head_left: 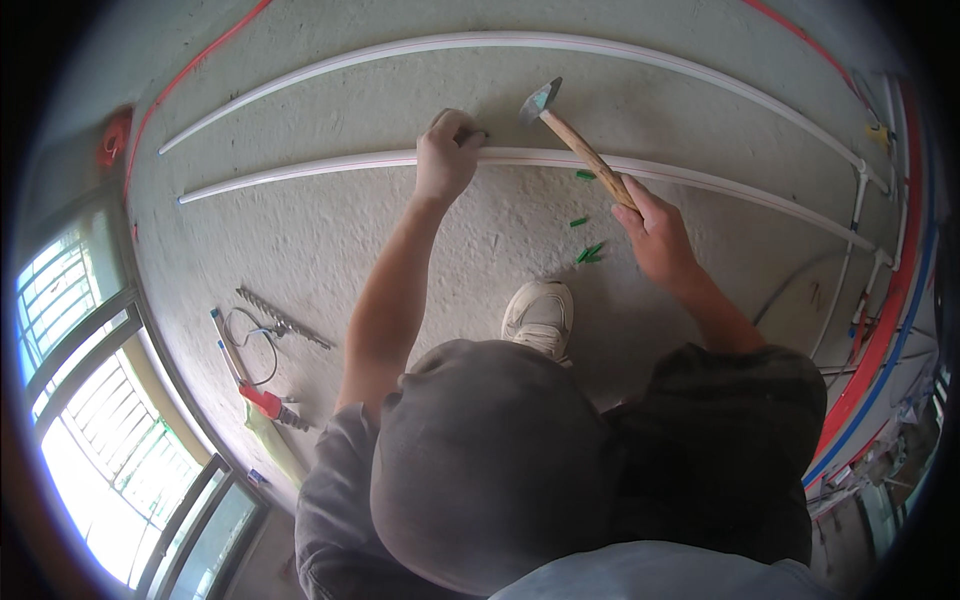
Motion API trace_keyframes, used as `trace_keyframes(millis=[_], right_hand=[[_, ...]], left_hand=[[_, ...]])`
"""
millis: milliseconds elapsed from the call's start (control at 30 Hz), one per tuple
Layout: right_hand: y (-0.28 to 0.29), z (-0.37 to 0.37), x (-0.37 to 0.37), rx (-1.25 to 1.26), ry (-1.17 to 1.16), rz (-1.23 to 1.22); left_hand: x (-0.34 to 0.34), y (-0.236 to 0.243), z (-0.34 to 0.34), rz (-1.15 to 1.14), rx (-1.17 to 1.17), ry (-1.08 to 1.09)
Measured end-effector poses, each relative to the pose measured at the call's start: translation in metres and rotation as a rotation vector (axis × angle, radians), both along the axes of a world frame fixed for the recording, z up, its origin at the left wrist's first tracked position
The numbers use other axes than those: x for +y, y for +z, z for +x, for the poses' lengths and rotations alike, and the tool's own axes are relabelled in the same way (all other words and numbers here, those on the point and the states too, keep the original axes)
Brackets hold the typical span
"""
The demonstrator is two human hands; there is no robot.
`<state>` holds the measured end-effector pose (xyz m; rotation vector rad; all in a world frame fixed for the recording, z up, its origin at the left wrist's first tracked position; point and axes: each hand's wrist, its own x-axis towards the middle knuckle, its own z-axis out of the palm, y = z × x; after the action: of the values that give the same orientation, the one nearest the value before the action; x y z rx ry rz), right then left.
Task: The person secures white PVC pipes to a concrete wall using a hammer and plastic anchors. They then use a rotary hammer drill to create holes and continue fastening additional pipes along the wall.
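My right hand (658, 228) grips the wooden handle of a hammer (582, 150). The hammer's metal head is raised above the nearer white pipe (300, 170), just right of my left hand (447, 158). That left hand is closed at the pipe's far side, its wrist over the pipe. A small dark green piece (483, 134) pokes out from its fingertips; most of it is hidden. Several green plastic plugs (590, 253) lie loose on the concrete between my hands and my shoe (539, 318).
A second white pipe (480, 41) runs farther off, roughly parallel. At left lie a long spiral drill bit (285, 318), a red-bodied tool (262, 402) and a thin cable (270, 360). Windows (110, 420) stand at far left; red and blue pipes (900, 330) line the right.
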<state>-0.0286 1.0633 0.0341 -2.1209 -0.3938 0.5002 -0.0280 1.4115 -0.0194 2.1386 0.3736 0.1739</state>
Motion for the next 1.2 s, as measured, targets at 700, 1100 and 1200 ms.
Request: trace_keyframes(millis=[700,1100,1200], right_hand=[[-0.015,-0.001,0.015,-0.241,0.075,0.033],[0.01,0.007,0.04,-0.31,0.199,-0.14],[0.024,0.008,0.043,-0.446,0.12,0.158]], left_hand=[[0.002,0.001,0.008,0.034,0.031,-0.103],[0.005,0.008,0.013,0.05,0.048,-0.055],[0.012,0.004,0.003,0.045,0.0,0.01]])
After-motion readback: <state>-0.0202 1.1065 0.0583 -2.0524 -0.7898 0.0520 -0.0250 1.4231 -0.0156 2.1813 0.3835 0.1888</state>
